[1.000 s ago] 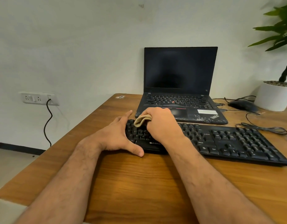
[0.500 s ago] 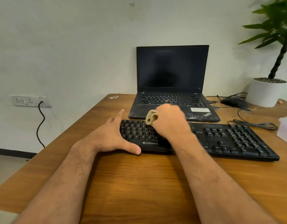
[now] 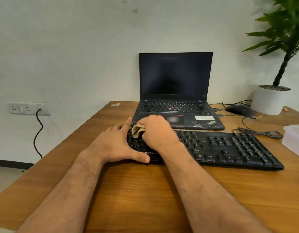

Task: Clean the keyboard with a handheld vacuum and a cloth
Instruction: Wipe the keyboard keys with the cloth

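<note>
Cloth-wiping step in hand, judged from the grip. Keyboard lying across centre-right of frame on wooden desk, just in front of open laptop. Right hand clenched round bunched beige cloth, pressed on keys at keyboard's left end. Left hand flat, fingers straight, thumb along front edge, bracing that left end. No handheld vacuum in view. Next move likely: sweep cloth toward right of frame over uncovered keys, left hand holding firm. Mouse and potted plant upper right.
</note>
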